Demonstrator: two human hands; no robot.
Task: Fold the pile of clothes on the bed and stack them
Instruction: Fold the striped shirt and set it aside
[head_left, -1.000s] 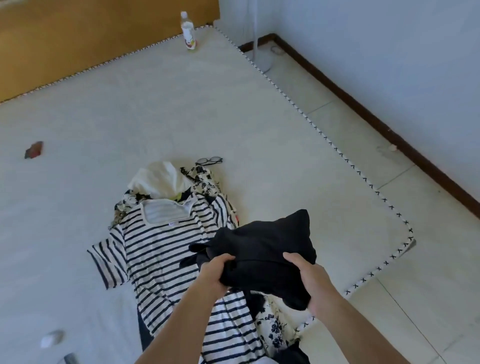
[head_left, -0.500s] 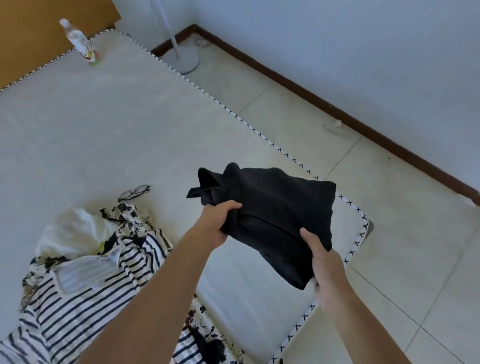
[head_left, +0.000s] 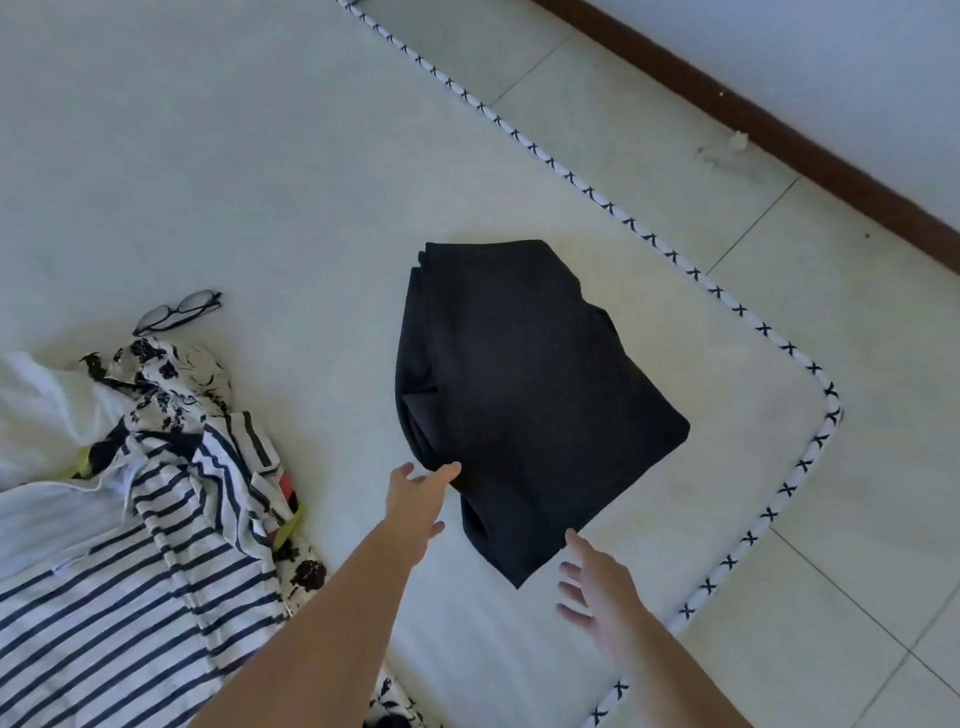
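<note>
White mattress (head_left: 270, 171) with cross-stitched piping, its rounded corner at right; pale tiled floor (head_left: 831, 519) beyond the edge. Nearest, right hand (head_left: 597, 587) hovers with fingers spread, holding nothing, just beside the near corner of the folded black garment (head_left: 530, 395). Left hand (head_left: 418, 499) is extended flat, fingers straight, fingertips touching the garment's near left edge. The garment lies flat near the mattress corner, bare mattress all round it. Left of it, well apart, lies the unfolded pile: striped shirt (head_left: 130, 587) over floral fabric (head_left: 166, 374). Eyeglasses (head_left: 179, 310) lie just beyond the pile. Farthest, a dark skirting board (head_left: 779, 135) meets the wall.
</note>
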